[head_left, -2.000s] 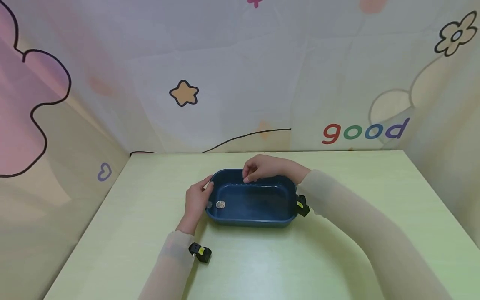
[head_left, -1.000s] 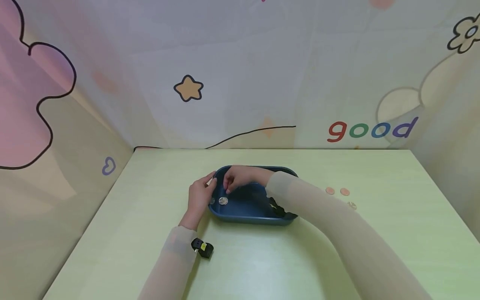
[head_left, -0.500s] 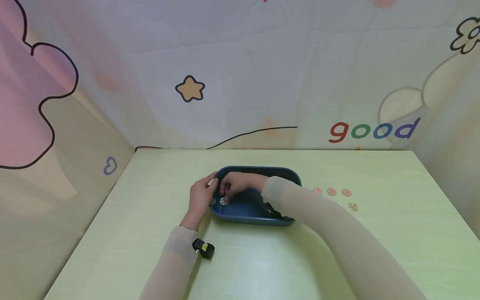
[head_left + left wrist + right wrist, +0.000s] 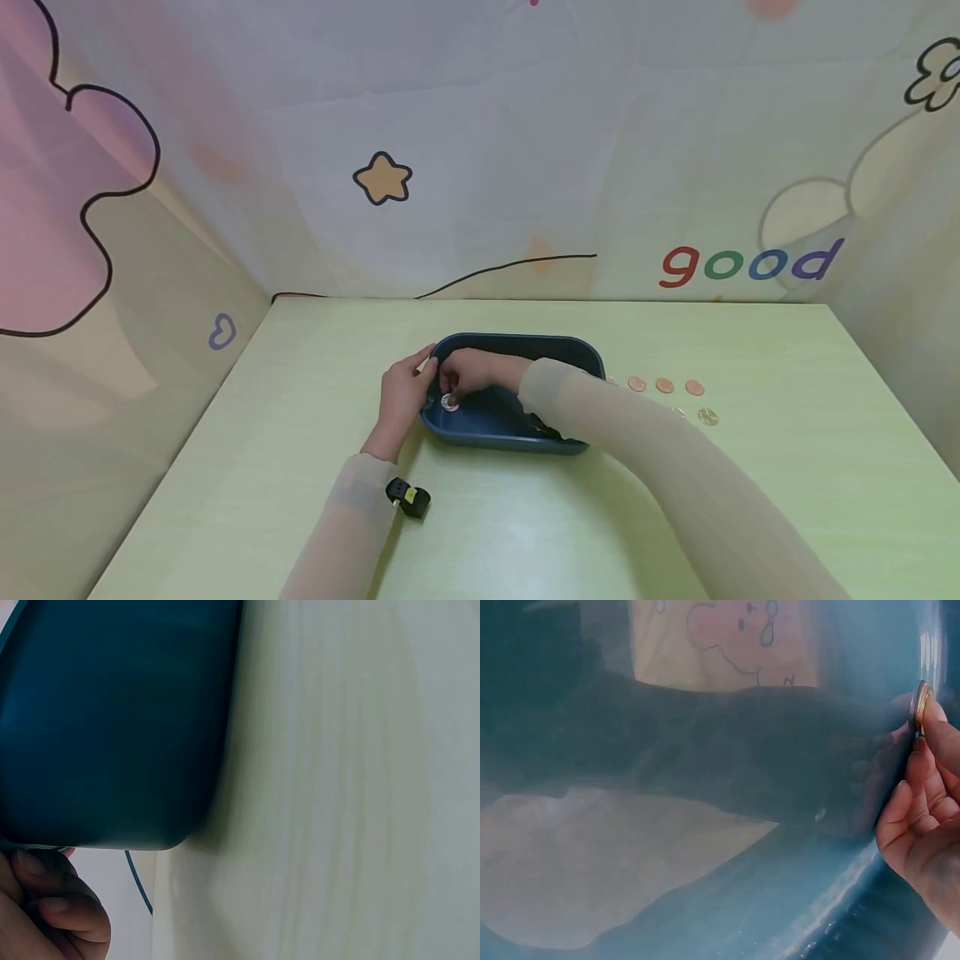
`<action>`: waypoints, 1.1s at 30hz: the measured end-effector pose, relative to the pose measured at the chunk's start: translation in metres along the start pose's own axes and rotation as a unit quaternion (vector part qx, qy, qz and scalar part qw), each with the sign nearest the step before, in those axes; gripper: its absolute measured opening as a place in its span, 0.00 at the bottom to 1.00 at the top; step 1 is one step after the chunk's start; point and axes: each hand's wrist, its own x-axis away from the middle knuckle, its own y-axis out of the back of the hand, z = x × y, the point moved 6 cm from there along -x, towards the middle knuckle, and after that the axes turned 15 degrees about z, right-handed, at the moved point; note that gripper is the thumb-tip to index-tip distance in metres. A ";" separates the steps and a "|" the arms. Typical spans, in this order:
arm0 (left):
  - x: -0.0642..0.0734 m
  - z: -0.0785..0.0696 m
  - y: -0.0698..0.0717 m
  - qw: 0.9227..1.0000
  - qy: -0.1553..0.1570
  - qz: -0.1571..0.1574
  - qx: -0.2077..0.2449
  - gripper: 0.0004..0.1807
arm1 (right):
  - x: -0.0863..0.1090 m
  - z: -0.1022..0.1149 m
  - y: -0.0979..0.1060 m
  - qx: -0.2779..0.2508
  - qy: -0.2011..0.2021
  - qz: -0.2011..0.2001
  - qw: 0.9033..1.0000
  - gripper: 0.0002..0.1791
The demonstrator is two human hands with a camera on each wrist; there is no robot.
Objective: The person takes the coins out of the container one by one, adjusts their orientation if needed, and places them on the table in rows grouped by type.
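A deep blue tray [image 4: 498, 442] with rounded corners stands on the table. My left hand [image 4: 403, 396] grips its left end, the thumb at the rim; in the left wrist view, curled fingers [image 4: 71, 907] lie against that end. Inside the tray at the left, the thumb and fingertips of my right hand [image 4: 471, 372] pinch a shiny coin [image 4: 449, 403]. From the right wrist, this coin [image 4: 922, 709] appears tilted nearly edge-on at the thumb tip, close to the glossy tray floor [image 4: 705, 750]. My right forearm hides much of the tray's right half.
To the right of the tray, several copper-coloured coins [image 4: 664, 386] lie in a row on the pale table [image 4: 495, 533]. A gold-toned coin [image 4: 708, 417] lies in front of them, another partly behind the sleeve. A printed cloth [image 4: 480, 167] hangs behind the table.
My right hand has moved left and down from the tray's back wall to the coin and now pinches it. The loose coins at the right have come into sight. My left hand stays on the tray.
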 end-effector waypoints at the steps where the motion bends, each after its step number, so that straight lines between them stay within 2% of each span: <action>1: 0.000 0.000 0.000 1.000 0.001 0.000 0.000 0.20 | 0.000 0.000 0.000 0.000 0.000 -0.003 1.000 0.07; 10: -0.002 -0.001 -0.003 1.000 0.006 -0.001 -0.003 0.20 | 0.008 -0.006 0.007 0.005 -0.003 -0.027 1.000 0.03; 19: -0.002 -0.002 -0.003 1.000 0.005 -0.002 0.004 0.20 | 0.014 -0.013 0.013 -0.034 -0.015 -0.005 0.999 0.07; 27: 0.001 0.000 -0.003 1.000 0.005 0.002 0.019 0.20 | 0.038 -0.007 0.024 -0.067 -0.013 -0.033 0.997 0.07; 33: 0.001 0.003 -0.004 0.999 0.023 0.014 0.035 0.22 | 0.059 0.001 0.035 -0.038 -0.010 -0.068 0.997 0.07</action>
